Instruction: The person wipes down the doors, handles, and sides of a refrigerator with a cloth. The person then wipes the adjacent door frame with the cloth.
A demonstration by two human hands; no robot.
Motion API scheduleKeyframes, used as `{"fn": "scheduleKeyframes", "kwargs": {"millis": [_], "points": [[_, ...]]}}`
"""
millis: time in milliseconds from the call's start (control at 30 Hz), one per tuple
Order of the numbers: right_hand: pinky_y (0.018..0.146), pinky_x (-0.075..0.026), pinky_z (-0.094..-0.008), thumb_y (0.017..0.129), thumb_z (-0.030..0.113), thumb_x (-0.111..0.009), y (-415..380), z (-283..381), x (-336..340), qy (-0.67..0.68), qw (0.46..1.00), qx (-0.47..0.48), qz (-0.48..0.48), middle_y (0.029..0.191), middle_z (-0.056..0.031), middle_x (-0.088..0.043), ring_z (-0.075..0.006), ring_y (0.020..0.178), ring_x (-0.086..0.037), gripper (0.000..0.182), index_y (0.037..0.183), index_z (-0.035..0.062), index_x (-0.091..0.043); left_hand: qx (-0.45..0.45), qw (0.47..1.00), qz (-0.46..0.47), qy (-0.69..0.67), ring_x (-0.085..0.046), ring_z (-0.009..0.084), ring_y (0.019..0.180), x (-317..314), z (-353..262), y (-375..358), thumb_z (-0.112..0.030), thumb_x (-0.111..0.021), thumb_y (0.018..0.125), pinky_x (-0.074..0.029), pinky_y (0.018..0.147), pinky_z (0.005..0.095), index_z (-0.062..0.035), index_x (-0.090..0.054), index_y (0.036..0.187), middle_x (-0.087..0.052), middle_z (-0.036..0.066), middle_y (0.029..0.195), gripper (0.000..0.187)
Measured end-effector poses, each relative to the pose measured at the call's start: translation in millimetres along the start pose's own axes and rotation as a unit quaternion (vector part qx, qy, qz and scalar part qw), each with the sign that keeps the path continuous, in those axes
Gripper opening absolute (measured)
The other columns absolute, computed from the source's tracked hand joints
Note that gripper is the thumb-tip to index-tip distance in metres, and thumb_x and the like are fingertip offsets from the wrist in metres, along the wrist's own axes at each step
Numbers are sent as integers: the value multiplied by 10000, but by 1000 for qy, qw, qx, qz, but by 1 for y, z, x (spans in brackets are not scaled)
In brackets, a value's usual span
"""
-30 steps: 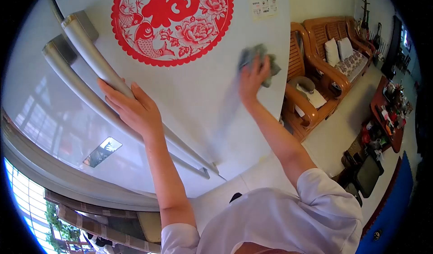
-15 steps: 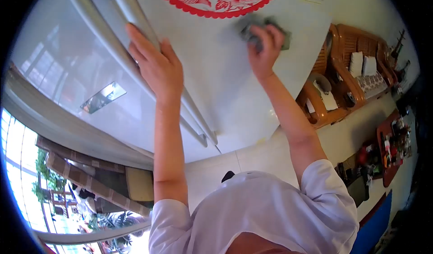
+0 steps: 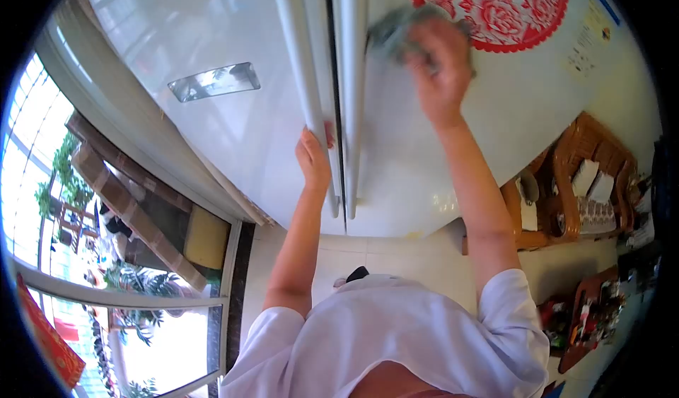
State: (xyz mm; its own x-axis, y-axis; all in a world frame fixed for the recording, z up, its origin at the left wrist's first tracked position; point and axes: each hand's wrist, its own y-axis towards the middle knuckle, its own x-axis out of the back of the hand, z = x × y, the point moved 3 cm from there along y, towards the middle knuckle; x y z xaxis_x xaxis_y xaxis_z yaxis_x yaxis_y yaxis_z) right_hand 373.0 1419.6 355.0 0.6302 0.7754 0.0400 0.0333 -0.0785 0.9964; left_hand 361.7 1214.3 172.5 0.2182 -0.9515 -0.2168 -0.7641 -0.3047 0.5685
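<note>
A white double-door fridge fills the middle of the view, its two long vertical handles side by side. My left hand is closed around the lower part of the left handle. Against the right door, my right hand holds a grey-green cloth, slightly blurred, just below and left of a round red paper-cut decoration. A shiny rectangular panel is set in the left door.
Wooden armchairs with cushions stand at the right, above a reddish low table with several items. At the left are a window frame, plants and long taped cardboard.
The view has turned, so the handles now stand nearly upright. My left hand has gone lower and gripped the left handle. My right hand has moved the cloth left, nearer the handles.
</note>
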Motion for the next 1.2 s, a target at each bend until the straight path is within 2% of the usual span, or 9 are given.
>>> {"fn": "scheduleKeyframes", "kwargs": {"millis": [100,200,300,533,733,867,1000,1067,1200], "points": [[929,-403,-280,923,145,-576,37,-7,-21,329,924,-187,-58,1160,-69,-576,-154,1058,-527,373,1272,37,-501,14,999,-21,-20,-457,115,597,-7,2,-4,-524,-268,991,-389,554,264,8,-550,892,-499,37,674,611],[985,-376,-387,858,114,-607,21,48,-69,204,968,-121,-87,1259,-187,-503,-310,1139,-503,549,1343,-29,-394,-7,999,-38,6,-437,108,556,-8,-3,-3,-514,-240,998,-372,519,259,-6,-516,814,-474,27,637,606],[1049,-286,-379,883,100,-585,-24,52,-82,248,947,-205,-23,1339,-192,-380,-261,1200,-405,654,1398,-60,-215,-20,999,-46,16,-429,117,539,-9,2,-4,-503,-216,1001,-365,500,277,-15,-513,787,-472,26,608,610],[1044,-291,-397,880,104,-604,-158,62,-78,149,955,-252,48,1318,-216,-367,-290,1205,-399,672,1382,-75,-195,-6,991,-76,107,-529,304,498,-5,10,-6,-459,-278,989,-410,500,408,-31,-563,890,-510,124,539,523],[973,-351,-354,937,176,-550,-286,49,-43,274,785,-473,291,1196,-155,-509,-238,1084,-482,432,1269,-56,-399,-20,975,-147,168,-550,389,835,-1,-16,-16,-375,-435,940,-441,731,467,-60,-551,1052,-564,179,860,354],[984,-394,-335,935,130,-565,-247,55,-5,226,759,-602,102,1305,-141,-490,-206,1127,-505,454,1334,-20,-407,-60,974,-142,167,-483,386,998,12,-41,-65,-285,-573,869,-423,823,451,-56,-519,1131,-478,169,1075,352],[1021,-360,-376,971,279,-505,-173,84,-18,321,797,-508,60,1297,-149,-495,-242,1171,-479,474,1331,-17,-417,-60,992,-20,112,-470,344,1024,-5,-75,-83,-213,-585,864,-398,896,424,-44,-489,1199,-462,176,1126,387],[1064,-301,-391,991,412,-394,-167,89,-28,484,622,-603,125,1317,-152,-479,-253,1210,-446,555,1357,-4,-399,-146,984,-101,16,-432,324,1006,-20,-88,-77,-107,-610,817,-383,913,382,-30,-468,1199,-421,158,1102,415],[1073,-290,-388,987,444,-364,-113,88,-29,540,722,-322,288,1351,-174,-446,-261,1250,-418,591,1362,-11,-408,-36,982,-173,-71,-416,309,947,-12,-89,-46,21,-616,743,-375,900,345,-9,-462,1130,-392,141,1036,418]]}}
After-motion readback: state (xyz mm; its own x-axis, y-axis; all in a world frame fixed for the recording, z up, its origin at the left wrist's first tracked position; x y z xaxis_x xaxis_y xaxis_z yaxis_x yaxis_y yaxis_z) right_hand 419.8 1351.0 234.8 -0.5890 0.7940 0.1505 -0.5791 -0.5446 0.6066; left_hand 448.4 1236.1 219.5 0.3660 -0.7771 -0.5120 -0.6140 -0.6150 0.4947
